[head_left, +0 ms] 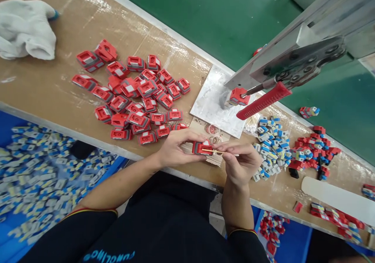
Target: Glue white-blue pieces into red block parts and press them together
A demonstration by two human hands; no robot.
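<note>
My left hand (178, 147) is closed round a red and grey plastic toy part (199, 148), its hollow side facing up. In my right hand (242, 159) a thin wooden stick (221, 152) is pinched between thumb and fingers, one end reaching over the red part's recess. Whether the tip touches the plastic I cannot tell. Just beyond my hands, two small round cups (212, 129) sit on a piece of cardboard (197, 125); the nearer cup is partly hidden by my fingers. Many similar red parts (139, 119) lie heaped to the left.
A red-handled toggle clamp (263, 101) stands over a metal plate (205, 104), its rod on a red part (238, 96). Right of it lie cotton swabs (252, 122), blue-white pieces (271, 147) and assembled pieces (315, 149). A white glove (27, 28) lies far left; a blue bin (115, 167) stands below.
</note>
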